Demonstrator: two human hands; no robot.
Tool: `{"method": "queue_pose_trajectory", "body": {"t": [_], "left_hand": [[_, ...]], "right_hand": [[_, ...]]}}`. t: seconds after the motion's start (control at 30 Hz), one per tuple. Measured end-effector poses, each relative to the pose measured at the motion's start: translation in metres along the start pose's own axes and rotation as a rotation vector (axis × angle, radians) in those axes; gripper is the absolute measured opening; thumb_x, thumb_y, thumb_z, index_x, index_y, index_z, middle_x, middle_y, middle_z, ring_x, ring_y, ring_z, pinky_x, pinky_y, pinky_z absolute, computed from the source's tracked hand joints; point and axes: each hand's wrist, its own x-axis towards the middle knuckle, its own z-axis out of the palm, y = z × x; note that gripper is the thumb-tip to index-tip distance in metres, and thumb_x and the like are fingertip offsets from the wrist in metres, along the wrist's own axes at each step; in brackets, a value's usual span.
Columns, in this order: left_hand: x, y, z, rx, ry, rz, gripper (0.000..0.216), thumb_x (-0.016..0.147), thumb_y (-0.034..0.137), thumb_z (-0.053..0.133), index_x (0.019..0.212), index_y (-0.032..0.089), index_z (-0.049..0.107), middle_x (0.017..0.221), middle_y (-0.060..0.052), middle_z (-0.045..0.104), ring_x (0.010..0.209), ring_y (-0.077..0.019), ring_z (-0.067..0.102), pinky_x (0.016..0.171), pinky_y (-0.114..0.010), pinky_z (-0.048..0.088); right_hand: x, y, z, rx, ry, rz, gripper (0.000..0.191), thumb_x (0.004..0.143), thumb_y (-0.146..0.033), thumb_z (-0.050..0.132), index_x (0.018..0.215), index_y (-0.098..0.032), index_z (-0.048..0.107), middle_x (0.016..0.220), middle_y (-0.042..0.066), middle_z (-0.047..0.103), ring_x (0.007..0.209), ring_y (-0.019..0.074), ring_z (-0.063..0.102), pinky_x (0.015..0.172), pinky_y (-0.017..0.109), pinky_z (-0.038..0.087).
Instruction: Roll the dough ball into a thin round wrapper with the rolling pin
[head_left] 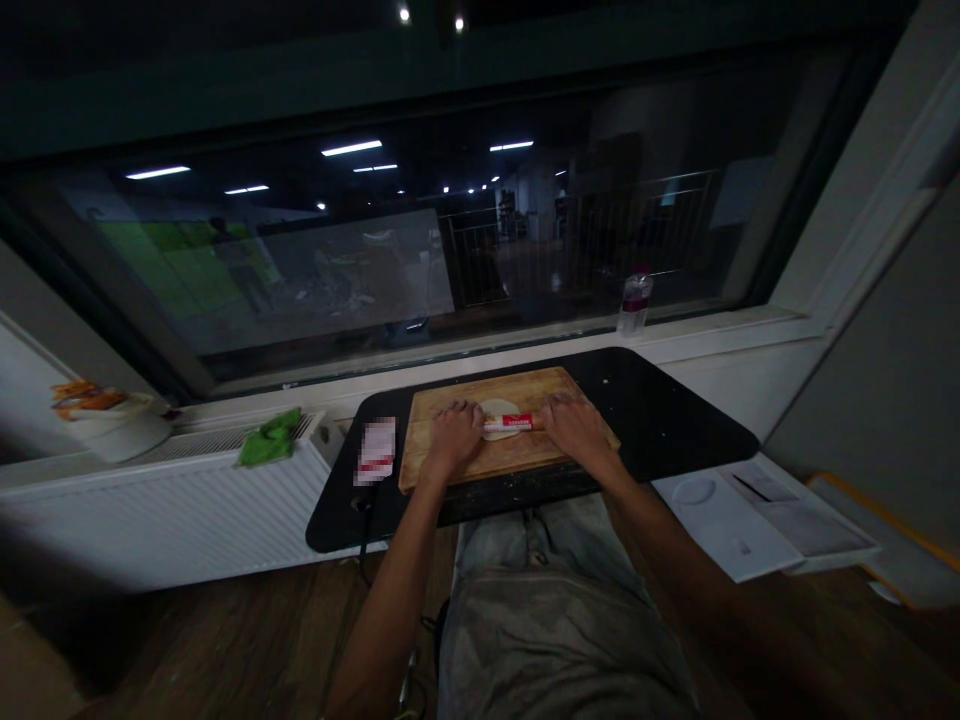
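Note:
A wooden cutting board [517,388] lies on a small black table [660,420]. On the board sits a flat round of pale dough [501,407]. Across it lies a red and white rolling pin [510,424]. My left hand [452,436] rests on the pin's left end with fingers stretched flat. My right hand [574,425] presses its right end the same way.
A small red and white packet [376,451] lies on the table left of the board. A water bottle [634,303] stands on the windowsill. A green cloth [270,438] and a white bowl [112,420] sit on the radiator ledge at left. White trays [757,510] lie at right.

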Motion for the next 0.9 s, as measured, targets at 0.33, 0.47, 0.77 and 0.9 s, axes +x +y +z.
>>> {"method": "queue_pose_trajectory", "body": {"t": [0.33, 0.47, 0.77, 0.9], "left_hand": [[-0.021, 0.005, 0.008, -0.142, 0.086, -0.094, 0.049, 0.12, 0.033, 0.028, 0.144, 0.015, 0.067, 0.158, -0.016, 0.067, 0.156, -0.0305, 0.053, 0.126, -0.044, 0.044], [-0.027, 0.006, 0.016, -0.185, 0.137, -0.13, 0.05, 0.12, 0.035, 0.031, 0.151, 0.015, 0.065, 0.164, -0.014, 0.063, 0.161, -0.0307, 0.049, 0.132, -0.046, 0.04], [-0.044, 0.011, 0.027, -0.244, 0.245, -0.13, 0.048, 0.119, 0.034, 0.035, 0.149, 0.017, 0.068, 0.159, -0.013, 0.068, 0.158, -0.0309, 0.055, 0.131, -0.051, 0.045], [-0.056, 0.015, 0.032, -0.237, 0.286, -0.133, 0.049, 0.119, 0.035, 0.035, 0.153, 0.018, 0.066, 0.164, -0.013, 0.064, 0.162, -0.0321, 0.049, 0.134, -0.055, 0.041]], "right_hand": [[-0.024, -0.002, -0.005, 0.026, 0.036, -0.054, 0.046, 0.117, -0.026, 0.036, 0.122, -0.012, 0.079, 0.128, 0.018, 0.081, 0.123, 0.029, 0.073, 0.113, 0.036, 0.046], [-0.029, -0.001, -0.002, 0.052, 0.056, -0.063, 0.046, 0.117, -0.027, 0.035, 0.122, -0.012, 0.079, 0.129, 0.017, 0.081, 0.126, 0.029, 0.072, 0.116, 0.037, 0.046], [-0.04, 0.003, 0.012, 0.07, 0.137, -0.08, 0.044, 0.115, -0.025, 0.04, 0.13, -0.012, 0.08, 0.136, 0.017, 0.081, 0.134, 0.0282, 0.071, 0.123, 0.038, 0.046], [-0.047, 0.002, 0.012, 0.066, 0.159, -0.102, 0.047, 0.114, -0.025, 0.04, 0.14, -0.01, 0.077, 0.145, 0.018, 0.077, 0.142, 0.0295, 0.067, 0.125, 0.042, 0.044]]}}
